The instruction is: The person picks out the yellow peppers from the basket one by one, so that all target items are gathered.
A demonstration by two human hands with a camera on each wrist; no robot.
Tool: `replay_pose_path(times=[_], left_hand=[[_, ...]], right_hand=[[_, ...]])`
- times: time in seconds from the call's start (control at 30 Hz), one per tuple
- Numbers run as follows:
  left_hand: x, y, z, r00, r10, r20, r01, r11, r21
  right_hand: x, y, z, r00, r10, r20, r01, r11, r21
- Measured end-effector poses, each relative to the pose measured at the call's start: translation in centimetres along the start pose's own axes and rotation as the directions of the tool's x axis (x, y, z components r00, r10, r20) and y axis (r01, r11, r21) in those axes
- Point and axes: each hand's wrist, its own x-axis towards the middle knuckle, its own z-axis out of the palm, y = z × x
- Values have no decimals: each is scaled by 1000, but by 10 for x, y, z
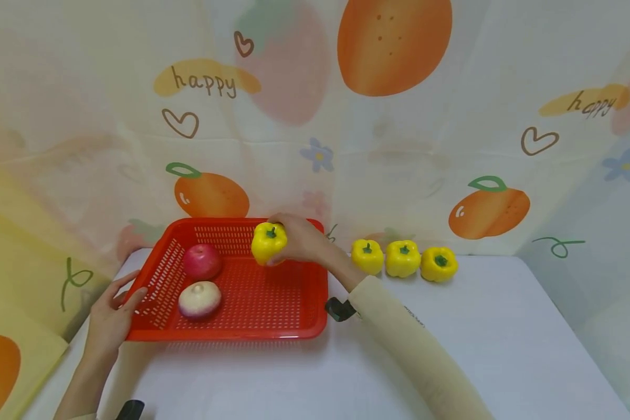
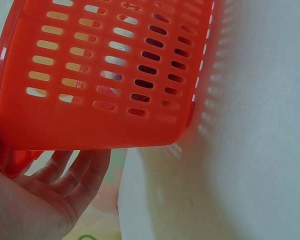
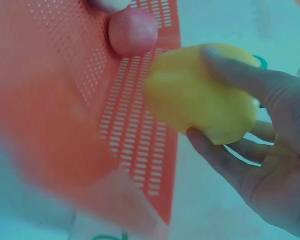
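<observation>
My right hand [image 1: 300, 238] grips a yellow bell pepper [image 1: 269, 243] above the back right part of a red plastic basket [image 1: 315, 303]. In the right wrist view the thumb and fingers lie on opposite sides of the pepper [image 3: 200, 95]. At the basket's left end, my left hand [image 1: 109, 315] holds the rim, its thumb over the edge and the other fingers outside. Inside the basket, on the left, sit a red apple-like fruit [image 1: 202, 261] and a white turnip [image 1: 200, 300] with a purple underside.
Three more yellow bell peppers stand in a row right of the basket: a near one [image 1: 367, 256], a middle one [image 1: 402, 258] and a far-right one [image 1: 438, 264]. The white table [image 1: 478, 338] ends at a printed curtain [image 1: 399, 175] behind.
</observation>
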Motion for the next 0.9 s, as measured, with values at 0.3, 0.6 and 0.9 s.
replay_pose_path(times=[0.3,0.6,0.9], left_hand=[[1,1,2,1000,-19,-11,19,999,34],[2,1,1,999,-34,-13,35,999,41],[1,0,2,999,-37,-6,37,999,39]], right_hand=[[-31,12,-24,993,-30,-116,43,993,113],[-59,35,-52,987,-4,-160,15,998,66],[-94,71,-83,983,26,-179,-24,1000,11]])
